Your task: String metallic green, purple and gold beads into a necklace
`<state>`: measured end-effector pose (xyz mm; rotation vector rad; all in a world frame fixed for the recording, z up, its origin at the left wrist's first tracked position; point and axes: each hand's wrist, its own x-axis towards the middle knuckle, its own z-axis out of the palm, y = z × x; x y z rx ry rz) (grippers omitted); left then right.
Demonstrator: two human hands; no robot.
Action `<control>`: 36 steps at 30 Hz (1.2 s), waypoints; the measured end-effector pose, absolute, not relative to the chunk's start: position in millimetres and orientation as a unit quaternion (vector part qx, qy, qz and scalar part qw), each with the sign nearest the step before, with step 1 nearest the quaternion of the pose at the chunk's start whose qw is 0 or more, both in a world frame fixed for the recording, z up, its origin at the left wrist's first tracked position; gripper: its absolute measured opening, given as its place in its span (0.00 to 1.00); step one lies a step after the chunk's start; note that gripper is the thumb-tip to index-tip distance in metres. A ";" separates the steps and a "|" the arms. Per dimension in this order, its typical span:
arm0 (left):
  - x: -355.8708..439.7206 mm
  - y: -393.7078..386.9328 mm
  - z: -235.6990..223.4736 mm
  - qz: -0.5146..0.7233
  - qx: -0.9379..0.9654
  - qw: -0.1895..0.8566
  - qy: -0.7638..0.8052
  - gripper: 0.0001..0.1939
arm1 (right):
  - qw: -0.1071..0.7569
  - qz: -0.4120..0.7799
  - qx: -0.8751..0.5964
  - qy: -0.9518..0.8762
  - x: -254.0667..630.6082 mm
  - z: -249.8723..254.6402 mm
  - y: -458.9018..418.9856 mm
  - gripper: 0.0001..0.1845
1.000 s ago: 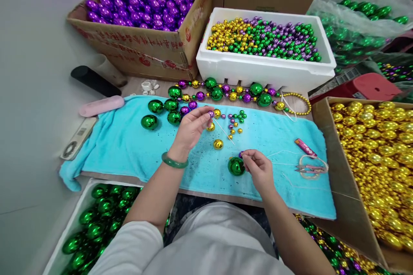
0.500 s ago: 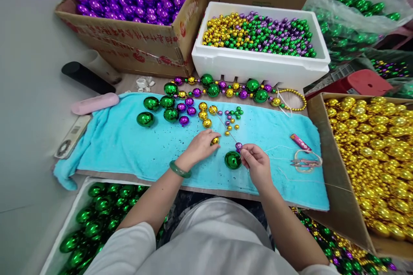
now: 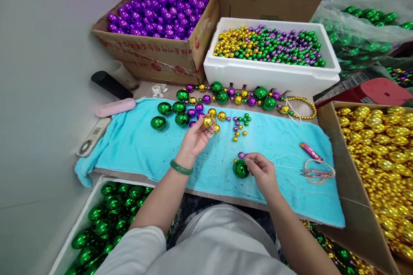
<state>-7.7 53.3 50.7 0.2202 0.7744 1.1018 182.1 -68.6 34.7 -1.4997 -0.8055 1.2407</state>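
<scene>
My left hand (image 3: pixel 194 139) pinches a gold bead (image 3: pixel 207 122) between thumb and fingertips, above the other loose beads. From that bead a thin straight beading needle (image 3: pixel 224 139) slants down to my right hand (image 3: pixel 262 172). The fingers of my right hand are closed around the needle's lower end, beside a small purple bead (image 3: pixel 241 155) threaded there. A big green bead (image 3: pixel 241 169) hangs or rests just below these fingertips; which of the two, I cannot tell. White thread (image 3: pixel 284 165) trails rightward over the blue towel (image 3: pixel 138 146).
Loose green beads (image 3: pixel 158 123) and small beads (image 3: pixel 247 117) lie on the towel. A finished-looking bead strand (image 3: pixel 222 97) stretches behind them. Scissors (image 3: pixel 318 174) lie at right. Around stand a foam box (image 3: pixel 271 73), a purple-bead carton (image 3: pixel 161 58) and a gold-bead carton (image 3: pixel 358 180).
My left hand has lifted the gold bead off the towel and brought it to the needle's upper tip. My right hand keeps its grip. The camera view has shifted.
</scene>
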 end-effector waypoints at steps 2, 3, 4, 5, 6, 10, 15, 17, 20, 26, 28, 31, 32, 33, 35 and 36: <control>-7.3 52.1 51.4 0.513 0.111 0.771 0.360 0.13 | 0.490 0.512 -0.620 -0.337 181.7 35.4 -68.1 0.17; -7.3 51.8 51.7 0.515 0.116 0.769 0.361 0.12 | 0.489 0.511 -0.620 -0.339 181.6 35.6 -67.9 0.17; -7.4 51.7 52.0 0.516 0.120 0.768 0.360 0.11 | 0.488 0.511 -0.621 -0.339 181.6 35.8 -67.8 0.17; -7.6 51.8 52.1 0.518 0.123 0.766 0.359 0.10 | 0.487 0.511 -0.622 -0.339 181.6 36.0 -67.8 0.18; -7.9 52.1 52.1 0.521 0.124 0.765 0.359 0.09 | 0.487 0.511 -0.623 -0.338 181.6 36.1 -67.8 0.18; -9.8 53.2 50.6 0.524 0.116 0.762 0.362 0.09 | 0.489 0.510 -0.622 -0.336 181.6 36.8 -68.4 0.17; -13.4 52.1 46.2 0.532 0.164 0.752 0.353 0.10 | 0.496 0.502 -0.619 -0.345 181.5 36.2 -69.6 0.16; -14.6 50.7 44.7 0.544 0.196 0.737 0.350 0.12 | 0.497 0.500 -0.620 -0.346 181.8 35.7 -70.0 0.16; -15.3 48.5 43.6 0.559 0.229 0.716 0.350 0.15 | 0.496 0.496 -0.624 -0.344 182.3 34.8 -70.7 0.16; -15.4 44.1 45.1 0.569 0.305 0.685 0.338 0.23 | 0.501 0.491 -0.626 -0.341 183.6 32.5 -72.2 0.16; -14.6 42.4 46.3 0.568 0.321 0.680 0.335 0.24 | 0.503 0.490 -0.622 -0.345 183.8 31.5 -72.6 0.16; -11.1 38.7 48.1 0.561 0.340 0.677 0.334 0.26 | 0.507 0.492 -0.615 -0.350 183.9 29.3 -72.9 0.16; -9.5 37.1 48.6 0.556 0.347 0.678 0.332 0.27 | 0.508 0.495 -0.612 -0.348 184.0 28.4 -72.9 0.16; -7.7 35.3 49.2 0.551 0.353 0.681 0.328 0.28 | 0.509 0.499 -0.610 -0.346 184.2 27.5 -72.8 0.17; -4.5 31.6 50.5 0.539 0.364 0.689 0.319 0.30 | 0.511 0.507 -0.605 -0.340 184.8 25.7 -72.8 0.17; -3.1 29.8 51.4 0.535 0.370 0.691 0.316 0.31 | 0.511 0.510 -0.604 -0.338 185.3 24.9 -72.8 0.18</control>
